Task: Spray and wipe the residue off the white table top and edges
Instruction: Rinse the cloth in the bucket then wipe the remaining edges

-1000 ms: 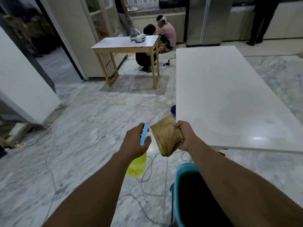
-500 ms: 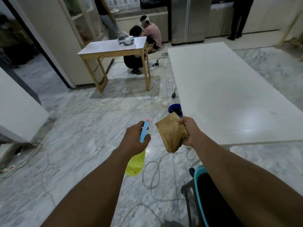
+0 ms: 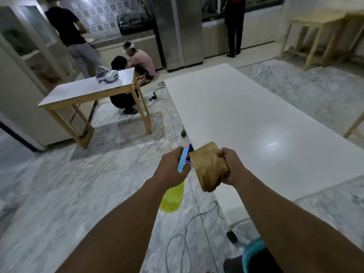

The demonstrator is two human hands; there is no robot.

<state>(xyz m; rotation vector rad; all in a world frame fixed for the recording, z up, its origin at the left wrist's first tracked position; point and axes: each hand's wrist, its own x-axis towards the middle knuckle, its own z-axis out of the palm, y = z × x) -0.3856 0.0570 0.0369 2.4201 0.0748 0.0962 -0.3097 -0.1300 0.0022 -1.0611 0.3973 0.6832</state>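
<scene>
right now i see my left hand (image 3: 171, 168) wrapped around the neck of a spray bottle with a light blue head and a translucent yellow body (image 3: 171, 198), its fingers curled tight on the trigger part so that the yellow body hangs below the wrist over the grey-veined marble floor (image 3: 59, 194). my right hand (image 3: 230, 166) grips a folded tan cloth (image 3: 208, 167), fingers pressed together in a fist on its bunched right side, and the loose folds droop down from the fist. the cloth sits just beside the blue spray head, nearly touching it, with both hands held in the air near the left corner of the long white bench (image 3: 256, 123). that white top stretches away to the right and ahead of me, glossy, with a bright patch of reflected light a little beyond my right hand; neither the bottle nor the cloth touches it. a round blue-rimmed bucket (image 3: 250, 253) shows at the lower right under my right forearm. further off on the left stands a small white-topped bench with pale wooden legs (image 3: 88, 91) carrying a white headset (image 3: 106, 75), and two people crouch behind it, with two more standing at the far kitchen counter. thin grey cables (image 3: 177, 239) loop across the floor below my arms.
</scene>
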